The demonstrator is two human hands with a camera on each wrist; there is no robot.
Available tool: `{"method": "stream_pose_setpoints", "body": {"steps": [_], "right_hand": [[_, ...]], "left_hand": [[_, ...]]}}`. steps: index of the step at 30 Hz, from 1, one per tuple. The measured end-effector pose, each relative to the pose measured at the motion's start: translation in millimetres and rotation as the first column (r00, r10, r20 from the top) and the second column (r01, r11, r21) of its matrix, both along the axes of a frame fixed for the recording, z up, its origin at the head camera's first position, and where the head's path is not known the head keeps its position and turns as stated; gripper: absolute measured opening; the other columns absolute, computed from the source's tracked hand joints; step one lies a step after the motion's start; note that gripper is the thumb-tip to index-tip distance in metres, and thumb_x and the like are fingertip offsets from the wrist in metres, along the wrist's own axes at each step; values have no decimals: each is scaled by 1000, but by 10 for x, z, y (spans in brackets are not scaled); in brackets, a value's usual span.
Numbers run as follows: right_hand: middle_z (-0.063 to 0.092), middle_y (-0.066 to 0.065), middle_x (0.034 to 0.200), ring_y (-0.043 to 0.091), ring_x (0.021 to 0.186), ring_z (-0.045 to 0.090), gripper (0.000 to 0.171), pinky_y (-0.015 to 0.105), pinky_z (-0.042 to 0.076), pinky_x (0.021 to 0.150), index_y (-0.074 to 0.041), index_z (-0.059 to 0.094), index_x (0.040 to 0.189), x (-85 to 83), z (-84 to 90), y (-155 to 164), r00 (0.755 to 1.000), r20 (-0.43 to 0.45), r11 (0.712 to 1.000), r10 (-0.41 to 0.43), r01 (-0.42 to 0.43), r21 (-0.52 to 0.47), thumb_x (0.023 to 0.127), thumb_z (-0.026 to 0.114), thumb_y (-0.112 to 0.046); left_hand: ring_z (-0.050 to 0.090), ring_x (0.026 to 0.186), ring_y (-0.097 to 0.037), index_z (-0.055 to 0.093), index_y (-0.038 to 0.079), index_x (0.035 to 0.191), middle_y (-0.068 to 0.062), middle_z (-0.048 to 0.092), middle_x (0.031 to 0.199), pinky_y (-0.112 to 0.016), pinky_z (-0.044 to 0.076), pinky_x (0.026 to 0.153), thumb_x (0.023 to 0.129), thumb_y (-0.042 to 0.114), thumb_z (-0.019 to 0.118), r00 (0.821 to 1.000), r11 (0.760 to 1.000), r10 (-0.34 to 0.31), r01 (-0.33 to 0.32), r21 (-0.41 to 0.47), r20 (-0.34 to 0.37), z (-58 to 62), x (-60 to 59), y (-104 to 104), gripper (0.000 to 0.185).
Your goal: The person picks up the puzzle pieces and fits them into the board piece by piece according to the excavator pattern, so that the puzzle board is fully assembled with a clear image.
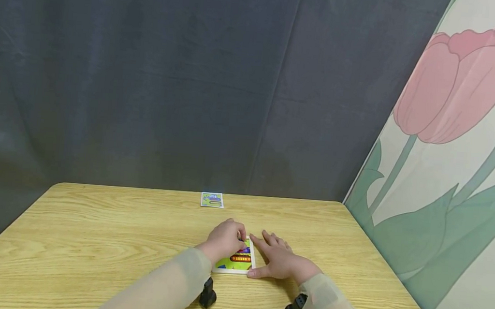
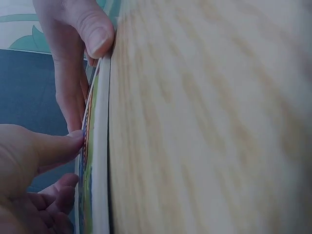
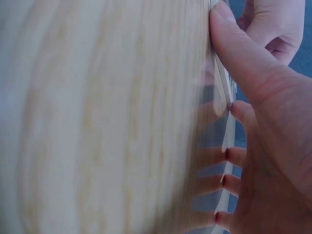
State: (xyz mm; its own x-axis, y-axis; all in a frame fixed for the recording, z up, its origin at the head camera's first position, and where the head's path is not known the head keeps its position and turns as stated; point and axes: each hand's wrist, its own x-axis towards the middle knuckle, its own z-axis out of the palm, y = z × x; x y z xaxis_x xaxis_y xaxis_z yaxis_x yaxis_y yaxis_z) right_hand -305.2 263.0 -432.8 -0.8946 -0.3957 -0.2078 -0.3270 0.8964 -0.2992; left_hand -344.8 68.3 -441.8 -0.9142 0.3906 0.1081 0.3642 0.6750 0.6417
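A colourful puzzle board (image 1: 237, 261) with a white frame lies flat on the wooden counter (image 1: 92, 239), near its middle, just before the person; the left hand (image 1: 225, 238) rests on the upper part of the board with fingers curled, and seems to pinch a small piece against the picture, though what exactly it holds is hidden; the right hand (image 1: 277, 259) lies spread and flat beside the right edge, its thumb (image 3: 239, 53) pressed along the frame. To do this step well, I judge the right hand should keep the board steady; the left should lower the piece flat, turn it to match the printed shape, and press gently. A small card (image 1: 212, 199) lies well apart at the far edge.
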Motion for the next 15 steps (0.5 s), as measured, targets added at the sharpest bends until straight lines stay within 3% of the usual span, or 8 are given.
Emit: {"method": "stream_pose_setpoints", "body": {"steps": [4, 8, 12, 15], "right_hand": [[14, 18, 161, 47, 144, 13, 99, 63, 14, 110, -24, 26, 157, -6, 12, -19, 1000, 5, 1000, 7, -7, 1, 79, 64, -71], [13, 19, 161, 48, 144, 12, 101, 64, 12, 110, -23, 26, 158, -5, 1, -23, 1000, 2, 1000, 17, -17, -12, 78, 63, -72], [13, 20, 161, 48, 143, 12, 102, 65, 12, 110, -22, 26, 157, 17, 1, -1, 1000, 6, 1000, 10, -10, -14, 78, 62, -74], [15, 21, 160, 49, 143, 13, 102, 66, 13, 109, -21, 27, 157, 27, 12, 14, 1000, 12, 1000, 2, -2, -8, 78, 63, -74]], "left_hand": [[50, 79, -17, 68, 18, 79, 1, 51, 88, -36, 44, 74, 86, 16, 77, 1000, 1000, -13, 13, -15, 5, 30, 3, -30, 12], [49, 87, -18, 75, 16, 90, 1, 52, 92, -39, 43, 83, 87, 21, 77, 998, 997, -56, 57, -55, 19, 61, 9, -119, 6], [50, 111, -24, 71, 18, 119, -1, 56, 115, -46, 37, 98, 86, 31, 78, 991, 984, -131, 131, -124, 7, 43, 20, -315, 36], [36, 136, -31, 58, 18, 138, -5, 47, 143, -54, 26, 108, 84, 40, 78, 983, 966, -182, 181, -184, 9, 25, 43, -546, 62]]}}
